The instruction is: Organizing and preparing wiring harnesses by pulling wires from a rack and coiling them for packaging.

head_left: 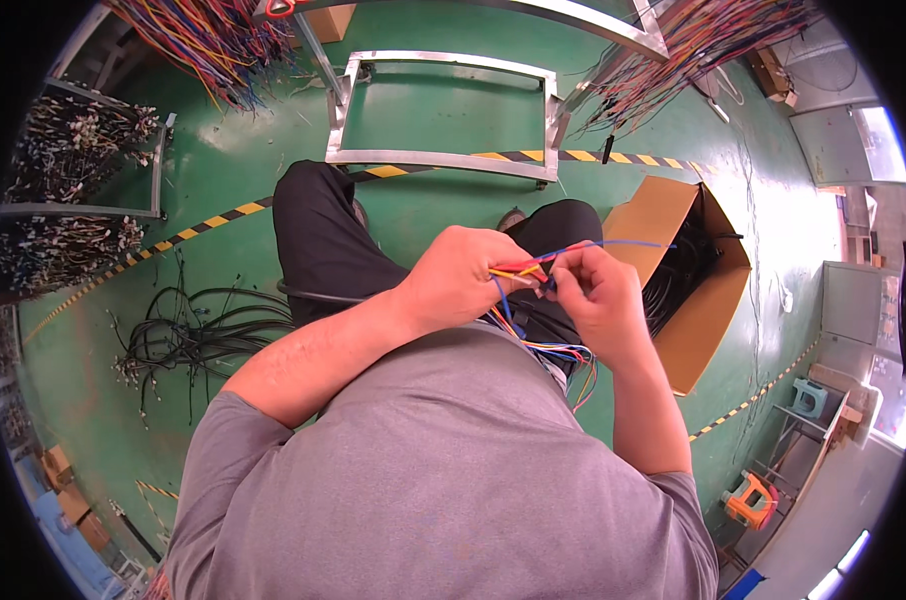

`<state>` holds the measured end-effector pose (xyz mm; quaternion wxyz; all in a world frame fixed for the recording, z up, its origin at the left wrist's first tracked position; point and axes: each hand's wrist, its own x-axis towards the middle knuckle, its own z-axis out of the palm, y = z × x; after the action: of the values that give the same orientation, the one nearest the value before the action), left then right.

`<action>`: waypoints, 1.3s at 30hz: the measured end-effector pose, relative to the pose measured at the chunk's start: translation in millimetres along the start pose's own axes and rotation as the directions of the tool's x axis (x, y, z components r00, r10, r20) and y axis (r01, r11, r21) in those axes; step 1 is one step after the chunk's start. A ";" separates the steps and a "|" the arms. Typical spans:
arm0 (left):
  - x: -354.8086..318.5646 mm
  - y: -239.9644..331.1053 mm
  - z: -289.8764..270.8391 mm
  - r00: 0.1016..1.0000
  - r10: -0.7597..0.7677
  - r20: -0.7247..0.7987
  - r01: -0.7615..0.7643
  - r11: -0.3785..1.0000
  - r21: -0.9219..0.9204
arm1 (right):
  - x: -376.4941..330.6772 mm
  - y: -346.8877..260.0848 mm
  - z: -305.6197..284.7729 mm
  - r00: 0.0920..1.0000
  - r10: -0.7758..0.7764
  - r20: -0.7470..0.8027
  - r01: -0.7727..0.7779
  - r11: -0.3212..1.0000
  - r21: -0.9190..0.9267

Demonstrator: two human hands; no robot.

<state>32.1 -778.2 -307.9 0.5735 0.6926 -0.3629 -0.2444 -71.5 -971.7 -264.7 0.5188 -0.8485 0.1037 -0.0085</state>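
Over my lap, my left hand [461,278] is closed around a small bundle of coloured wires [513,268], with red, yellow and blue ends poking out by the thumb. Right beside it, my right hand [601,292] pinches at the same wires with thumb and forefinger; the fingertips hide exactly which strand they hold. One blue wire [628,243] runs out to the right above my right hand. Below the hands, more wires [561,350] in white, red, yellow and blue hang across my lap.
An open cardboard box [708,300] holding black cables stands to my right. Black cables [188,325] lie on the green floor at left. Ahead is a metal frame [443,158] on casters, with wire bundles [213,45] hanging nearby. Racks of harnesses [83,140] stand at far left.
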 end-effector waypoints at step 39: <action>-3.4 0.1 -1.2 0.881 0.408 -0.240 -0.274 0.853 0.445 | -19.5 -19.6 21.1 0.872 0.334 0.358 -0.458 0.297 0.838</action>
<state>30.9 -774.8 -307.8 0.5070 0.7484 -0.4235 0.0595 -84.8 -940.9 -255.3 0.8825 -0.3765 0.2578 0.1138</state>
